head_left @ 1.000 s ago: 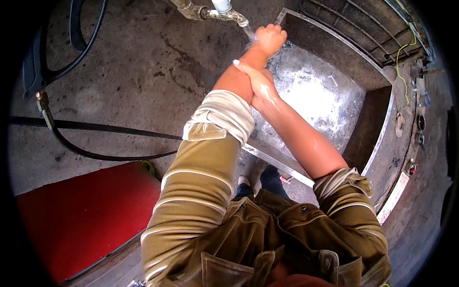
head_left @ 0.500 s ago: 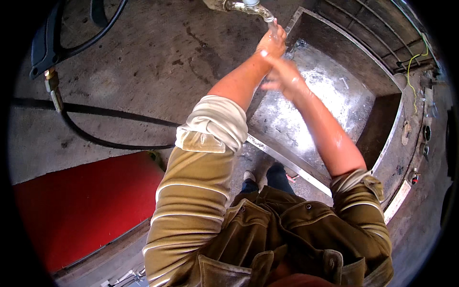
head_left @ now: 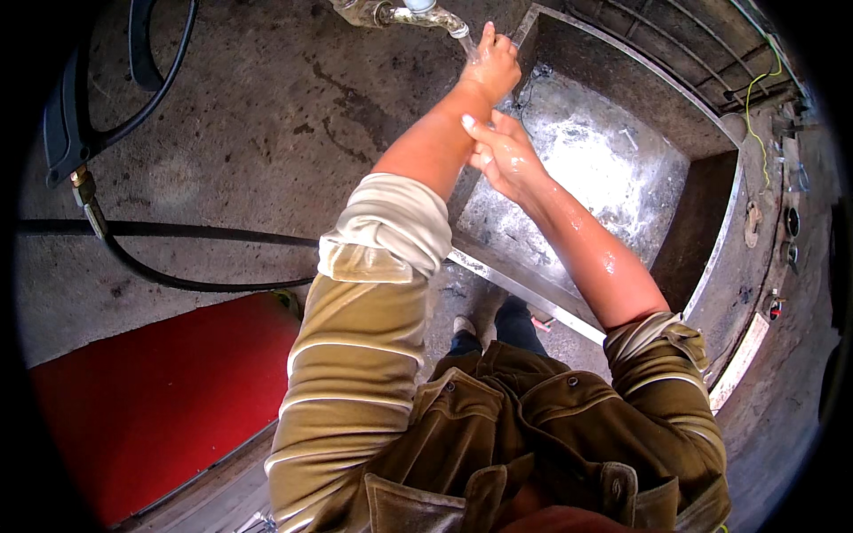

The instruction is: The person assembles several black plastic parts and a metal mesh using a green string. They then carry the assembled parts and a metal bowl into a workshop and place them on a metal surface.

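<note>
At top centre, the left hand (head_left: 494,64), fingers curled, is held under the tap (head_left: 418,14); the right hand (head_left: 503,153), fingers together, is pressed against the left forearm (head_left: 435,142) above the metal sink (head_left: 622,169).

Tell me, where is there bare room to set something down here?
Bare concrete floor lies between the black hose and the tap; the red mat is bare too. The wet metal sink is crowded by the left hand and right hand.

The tap (head_left: 404,12) is cut off at the top edge — its upper part unseen.
</note>
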Demonstrator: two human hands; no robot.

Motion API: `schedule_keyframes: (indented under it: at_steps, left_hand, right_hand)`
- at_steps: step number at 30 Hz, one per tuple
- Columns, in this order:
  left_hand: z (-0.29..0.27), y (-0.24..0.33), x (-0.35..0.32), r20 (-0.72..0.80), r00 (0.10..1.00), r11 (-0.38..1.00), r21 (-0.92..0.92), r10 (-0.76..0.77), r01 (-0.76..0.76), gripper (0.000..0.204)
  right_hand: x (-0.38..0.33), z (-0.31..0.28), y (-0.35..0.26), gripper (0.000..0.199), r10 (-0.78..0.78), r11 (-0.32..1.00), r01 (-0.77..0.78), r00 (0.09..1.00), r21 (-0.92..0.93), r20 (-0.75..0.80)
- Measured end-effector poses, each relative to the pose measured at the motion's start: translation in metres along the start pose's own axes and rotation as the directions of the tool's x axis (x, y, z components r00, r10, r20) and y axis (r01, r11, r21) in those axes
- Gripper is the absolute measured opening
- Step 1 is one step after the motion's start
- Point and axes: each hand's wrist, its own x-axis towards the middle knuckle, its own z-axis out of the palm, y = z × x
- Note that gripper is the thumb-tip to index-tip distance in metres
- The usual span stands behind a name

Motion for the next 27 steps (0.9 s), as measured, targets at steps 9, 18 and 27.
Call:
schedule_keyframes:
  at_steps: [9,18,27]
  left_hand:
    - [-0.015,-0.013,0.0,-0.029,0.994,0.99,-0.1,-0.102,0.098,0.019]
    - [0.003,0.024,-0.019,0.41,0.656,-0.349,-0.908,-0.634,0.231,0.027]
    - [-0.025,0.019,-0.037,0.554,0.65,-0.808,-0.565,-0.52,-0.166,0.037]
  right_hand:
    - [-0.006,-0.017,-0.011,0.04,-0.023,0.99,-0.02,0.955,0.143,0.296]
    - [0.079,-0.02,-0.033,0.051,-0.128,0.895,0.003,0.959,0.447,0.251]
    - [0.101,-0.017,-0.005,0.042,-0.041,0.983,0.039,0.999,0.18,0.012]
